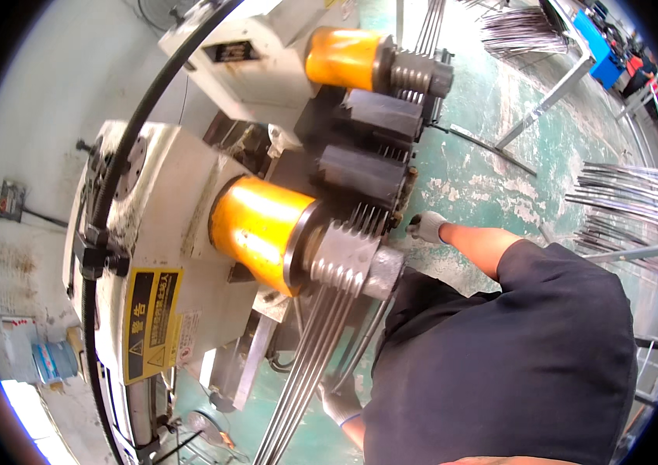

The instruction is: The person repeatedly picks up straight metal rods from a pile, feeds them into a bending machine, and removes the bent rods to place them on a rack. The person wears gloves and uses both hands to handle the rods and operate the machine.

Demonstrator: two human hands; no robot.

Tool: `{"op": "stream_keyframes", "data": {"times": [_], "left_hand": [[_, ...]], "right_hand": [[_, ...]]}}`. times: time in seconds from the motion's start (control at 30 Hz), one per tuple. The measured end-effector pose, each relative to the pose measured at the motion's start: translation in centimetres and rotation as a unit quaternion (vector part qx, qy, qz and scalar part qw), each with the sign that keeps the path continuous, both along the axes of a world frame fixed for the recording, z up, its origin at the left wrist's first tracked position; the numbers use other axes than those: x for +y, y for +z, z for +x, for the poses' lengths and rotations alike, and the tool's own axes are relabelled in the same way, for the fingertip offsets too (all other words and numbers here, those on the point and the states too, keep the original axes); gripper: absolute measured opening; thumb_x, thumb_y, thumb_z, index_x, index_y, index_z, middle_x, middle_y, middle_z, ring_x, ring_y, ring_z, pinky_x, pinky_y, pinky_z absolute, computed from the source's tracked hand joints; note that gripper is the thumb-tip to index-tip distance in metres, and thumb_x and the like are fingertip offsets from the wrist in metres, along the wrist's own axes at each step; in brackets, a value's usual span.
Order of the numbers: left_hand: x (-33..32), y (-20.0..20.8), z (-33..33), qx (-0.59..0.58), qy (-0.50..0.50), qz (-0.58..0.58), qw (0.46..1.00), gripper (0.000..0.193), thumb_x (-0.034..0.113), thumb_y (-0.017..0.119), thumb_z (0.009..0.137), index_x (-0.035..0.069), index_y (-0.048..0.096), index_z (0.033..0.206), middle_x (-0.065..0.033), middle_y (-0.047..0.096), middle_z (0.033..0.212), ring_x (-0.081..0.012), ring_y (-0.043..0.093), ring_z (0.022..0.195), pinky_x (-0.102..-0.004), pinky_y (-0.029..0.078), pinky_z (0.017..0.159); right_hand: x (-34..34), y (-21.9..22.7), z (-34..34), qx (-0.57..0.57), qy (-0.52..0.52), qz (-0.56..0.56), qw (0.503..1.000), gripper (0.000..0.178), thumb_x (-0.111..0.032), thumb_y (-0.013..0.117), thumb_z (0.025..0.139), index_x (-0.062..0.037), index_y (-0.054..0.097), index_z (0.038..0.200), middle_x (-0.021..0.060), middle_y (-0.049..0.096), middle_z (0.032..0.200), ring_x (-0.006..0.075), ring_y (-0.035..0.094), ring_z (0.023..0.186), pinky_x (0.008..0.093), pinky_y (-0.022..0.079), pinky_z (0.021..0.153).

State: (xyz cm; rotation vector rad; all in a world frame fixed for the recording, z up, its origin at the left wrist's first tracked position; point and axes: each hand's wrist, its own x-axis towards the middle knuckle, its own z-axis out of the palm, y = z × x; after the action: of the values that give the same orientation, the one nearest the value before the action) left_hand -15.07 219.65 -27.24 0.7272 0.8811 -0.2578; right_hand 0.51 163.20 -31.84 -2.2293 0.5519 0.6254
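My left hand (340, 404), in a white glove, is low in the view beside several long thin metal rods (300, 380). Its fingertips are blurred, and whether they touch a rod does not show. The rods run up to a grooved metal roller (342, 257) behind an orange cylinder (263, 232) on the machine. My right hand (427, 228), also gloved in white, is beside the machine's near edge, close to a dark block (364, 174). Its fingers are curled; what they may hold is hidden.
A second orange cylinder (348, 59) with its grooved roller (412, 74) stands farther up. Bundles of rods (627, 198) rest on a rack at the right, more (524, 32) at the top. A black hose (151, 101) crosses the cream machine housing (182, 201). The green floor (492, 186) is worn.
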Motion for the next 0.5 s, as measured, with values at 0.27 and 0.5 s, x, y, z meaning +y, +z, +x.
{"op": "stream_keyframes", "data": {"times": [0.27, 0.5], "left_hand": [[9.3, -11.5, -2.0, -0.087, -0.127, 0.138, 0.978, 0.038, 0.020, 0.061, 0.095, 0.010, 0.069, 0.131, -0.0092, 0.068, 0.107, -0.0234, 0.065, 0.097, -0.0373, 0.053, 0.082], [-1.6, -7.6, -5.7, 0.060, -0.136, 0.038, 0.988, 0.020, 0.030, 0.050, 0.104, 0.011, 0.057, 0.106, -0.0101, 0.059, 0.115, -0.0330, 0.056, 0.103, -0.0495, 0.047, 0.092]], "right_hand": [[-2.0, 1.8, -13.3, 0.073, 0.014, -0.125, 0.989, 0.049, -0.046, 0.064, 0.096, -0.0031, 0.079, 0.113, 0.0248, 0.076, 0.113, 0.0417, 0.073, 0.109, 0.0502, 0.056, 0.095], [-4.2, 0.5, -26.6, 0.168, -0.030, -0.143, 0.975, 0.047, -0.047, 0.066, 0.094, -0.0082, 0.080, 0.117, 0.0193, 0.077, 0.119, 0.0393, 0.072, 0.115, 0.0488, 0.055, 0.098]]}}
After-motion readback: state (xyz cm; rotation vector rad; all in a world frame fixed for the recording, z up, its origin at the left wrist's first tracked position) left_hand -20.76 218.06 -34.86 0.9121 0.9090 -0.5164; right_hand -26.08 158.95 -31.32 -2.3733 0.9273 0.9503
